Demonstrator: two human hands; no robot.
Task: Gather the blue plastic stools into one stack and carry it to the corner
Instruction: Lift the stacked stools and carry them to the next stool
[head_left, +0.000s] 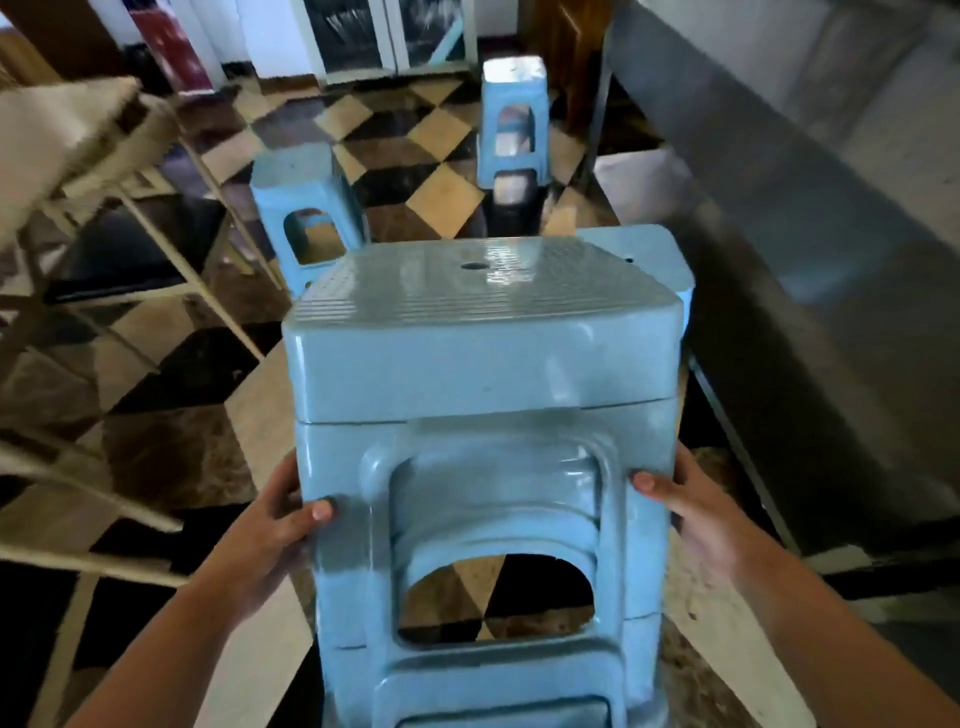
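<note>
While both hands clamp its sides, the stack of blue stools (483, 467) fills the middle of the head view, nested at least two deep. The left hand (270, 525) grips the left edge with its thumb on the front face, and the right hand (691, 509) does the same on the right. Two more single stools stand apart on the checkered floor (436, 202): a near stool (304, 202) just behind the stack on the left, and a far stool (511, 119) further back. A metal counter (805, 182) runs along the right.
</note>
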